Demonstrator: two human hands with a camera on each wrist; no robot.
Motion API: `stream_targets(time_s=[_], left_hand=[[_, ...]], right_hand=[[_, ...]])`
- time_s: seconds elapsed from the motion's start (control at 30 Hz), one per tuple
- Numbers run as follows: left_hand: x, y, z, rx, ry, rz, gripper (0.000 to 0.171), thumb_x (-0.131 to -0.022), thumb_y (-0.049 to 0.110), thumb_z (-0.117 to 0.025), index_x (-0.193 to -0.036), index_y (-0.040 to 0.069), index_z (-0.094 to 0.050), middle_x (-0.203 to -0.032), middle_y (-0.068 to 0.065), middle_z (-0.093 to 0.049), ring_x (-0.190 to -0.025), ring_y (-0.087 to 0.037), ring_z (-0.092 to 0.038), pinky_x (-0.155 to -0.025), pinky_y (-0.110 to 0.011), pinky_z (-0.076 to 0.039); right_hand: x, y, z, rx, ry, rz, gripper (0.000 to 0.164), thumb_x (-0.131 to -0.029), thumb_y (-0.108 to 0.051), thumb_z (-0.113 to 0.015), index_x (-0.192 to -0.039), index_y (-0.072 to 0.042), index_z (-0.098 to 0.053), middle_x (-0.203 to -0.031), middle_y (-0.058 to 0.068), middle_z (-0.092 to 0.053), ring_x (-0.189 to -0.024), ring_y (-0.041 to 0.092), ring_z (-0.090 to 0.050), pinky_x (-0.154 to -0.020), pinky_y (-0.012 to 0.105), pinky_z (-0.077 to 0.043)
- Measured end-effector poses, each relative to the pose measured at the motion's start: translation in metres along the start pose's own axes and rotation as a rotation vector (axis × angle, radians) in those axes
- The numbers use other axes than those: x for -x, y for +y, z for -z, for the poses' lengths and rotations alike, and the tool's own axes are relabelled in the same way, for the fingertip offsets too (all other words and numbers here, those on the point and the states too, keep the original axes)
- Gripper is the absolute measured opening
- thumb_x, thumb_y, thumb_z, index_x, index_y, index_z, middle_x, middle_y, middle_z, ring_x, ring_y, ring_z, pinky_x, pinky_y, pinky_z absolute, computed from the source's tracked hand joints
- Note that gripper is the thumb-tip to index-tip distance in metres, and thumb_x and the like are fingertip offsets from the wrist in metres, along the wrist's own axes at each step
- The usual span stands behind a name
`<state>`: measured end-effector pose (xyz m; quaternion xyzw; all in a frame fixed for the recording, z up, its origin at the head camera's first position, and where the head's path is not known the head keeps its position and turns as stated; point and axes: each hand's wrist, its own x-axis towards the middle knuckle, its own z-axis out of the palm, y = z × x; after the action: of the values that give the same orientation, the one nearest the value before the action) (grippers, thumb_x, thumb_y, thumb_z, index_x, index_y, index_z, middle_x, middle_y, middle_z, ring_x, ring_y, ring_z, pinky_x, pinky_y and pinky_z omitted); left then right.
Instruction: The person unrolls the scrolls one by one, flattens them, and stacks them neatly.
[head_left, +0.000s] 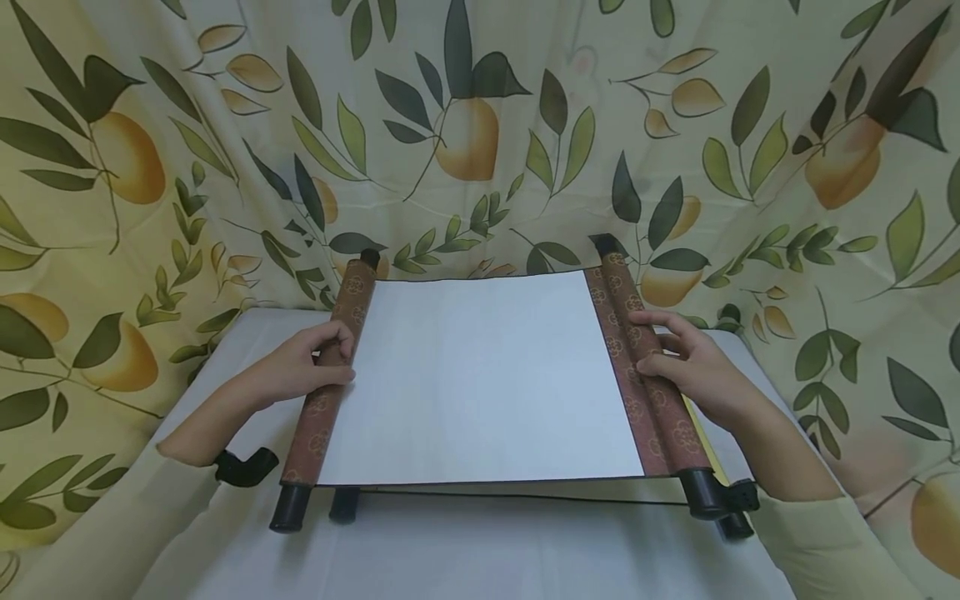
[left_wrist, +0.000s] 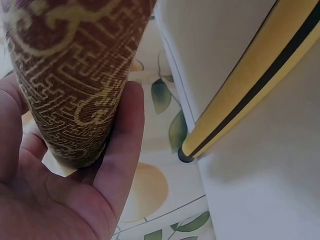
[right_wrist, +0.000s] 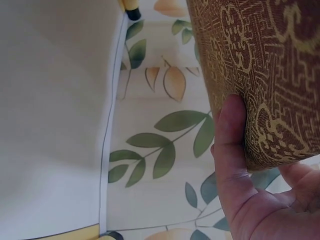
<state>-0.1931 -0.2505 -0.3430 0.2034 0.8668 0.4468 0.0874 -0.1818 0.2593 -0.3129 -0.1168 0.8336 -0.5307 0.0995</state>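
Observation:
A hanging scroll is held partly unrolled above the table, its white sheet point(head_left: 480, 375) facing up. My left hand point(head_left: 300, 362) grips the left brown brocade roller point(head_left: 318, 429), thumb and fingers around it. On the other side, my right hand point(head_left: 693, 367) grips the right brocade roller point(head_left: 675, 425), which has a brocade strip along its inner edge. Both rollers end in black knobs. Beneath lies a second, yellow-edged scroll; its yellow rod point(left_wrist: 240, 85) with a dark stripe shows in the left wrist view. The upper scroll hides most of it.
The white table point(head_left: 450, 550) stretches under both scrolls. Behind and beside it hangs a cloth point(head_left: 480, 217) printed with leaves and orange fruit. Black straps or mounts point(head_left: 246, 468) sit at both wrists, close to the rollers' near ends.

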Motion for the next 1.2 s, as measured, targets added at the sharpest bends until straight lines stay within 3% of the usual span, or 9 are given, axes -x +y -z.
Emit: stream_targets(time_s=[0.2,0.4,0.6,0.7,0.97,1.2], left_hand=[[0.001,0.000,0.001,-0.009,0.003,-0.007,0.013,-0.084,0.007,-0.062,-0.092,0.008,-0.052,-0.091,-0.009,-0.047,-0.080,-0.023,-0.044,-0.060,-0.032,-0.042],[0.001,0.001,0.003,-0.032,0.006,0.030,0.012,-0.087,0.010,-0.058,-0.098,0.010,-0.056,-0.100,-0.007,-0.051,-0.090,-0.024,-0.044,-0.069,-0.036,-0.043],[-0.001,-0.001,0.004,-0.035,0.032,0.020,0.024,-0.080,0.023,-0.071,-0.092,0.012,-0.053,-0.095,-0.008,-0.048,-0.086,-0.023,-0.043,-0.063,-0.034,-0.041],[-0.001,-0.002,0.005,-0.045,0.039,0.015,0.027,-0.079,0.021,-0.073,-0.090,0.011,-0.051,-0.093,-0.008,-0.046,-0.085,-0.022,-0.041,-0.061,-0.033,-0.040],[0.001,0.000,0.006,-0.057,0.038,-0.010,0.017,-0.082,0.009,-0.066,-0.092,0.009,-0.052,-0.090,-0.009,-0.048,-0.080,-0.022,-0.042,-0.061,-0.030,-0.040],[0.000,-0.003,0.007,-0.087,0.019,0.033,0.014,-0.085,0.012,-0.061,-0.100,0.012,-0.059,-0.101,-0.006,-0.053,-0.091,-0.022,-0.044,-0.070,-0.033,-0.042]], right_hand=[[0.001,0.000,0.000,0.024,0.020,-0.007,0.055,-0.089,-0.009,-0.057,-0.137,-0.020,-0.034,-0.131,0.017,-0.032,-0.101,0.035,-0.049,-0.072,0.041,-0.051],[0.003,0.001,0.001,0.032,0.029,-0.006,0.055,-0.089,-0.009,-0.058,-0.137,-0.019,-0.034,-0.131,0.017,-0.032,-0.102,0.035,-0.048,-0.072,0.040,-0.050],[0.002,0.005,0.005,0.036,0.012,-0.001,0.056,-0.090,-0.012,-0.058,-0.139,-0.018,-0.031,-0.133,0.019,-0.029,-0.102,0.035,-0.048,-0.072,0.040,-0.050],[0.001,0.006,0.007,0.035,0.007,0.003,0.056,-0.090,-0.012,-0.057,-0.139,-0.018,-0.030,-0.133,0.019,-0.028,-0.103,0.035,-0.048,-0.073,0.040,-0.051],[0.002,0.007,0.007,0.060,0.024,0.007,0.055,-0.089,-0.010,-0.057,-0.138,-0.018,-0.034,-0.137,0.016,-0.028,-0.102,0.032,-0.050,-0.074,0.037,-0.049],[0.003,0.010,0.011,0.056,0.019,0.013,0.054,-0.090,-0.010,-0.056,-0.138,-0.018,-0.033,-0.130,0.018,-0.033,-0.097,0.031,-0.052,-0.071,0.038,-0.050]])
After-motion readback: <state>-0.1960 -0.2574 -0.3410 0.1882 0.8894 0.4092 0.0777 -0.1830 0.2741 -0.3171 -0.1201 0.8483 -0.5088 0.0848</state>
